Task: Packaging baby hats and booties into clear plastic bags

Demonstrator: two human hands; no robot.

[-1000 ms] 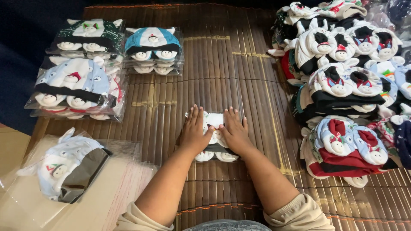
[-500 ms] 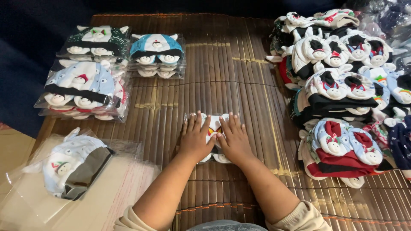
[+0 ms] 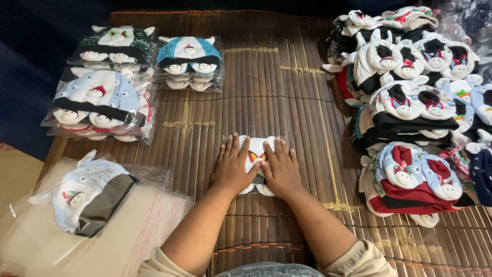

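Head view: left hand [image 3: 233,166] and right hand [image 3: 280,168] lie flat, fingers slightly spread, side by side on a white baby cap [image 3: 257,151] (mostly covered) in the middle of the bamboo mat [image 3: 287,82], pressing rather than gripping it.

Two hands, the left hand [image 3: 233,168] and the right hand [image 3: 281,170], press one white hat [image 3: 255,150]. Far left lie three stacks of bagged hats [image 3: 100,105]; near left, one bagged hat [image 3: 84,195]. One loose heap [image 3: 415,102] fills the right.
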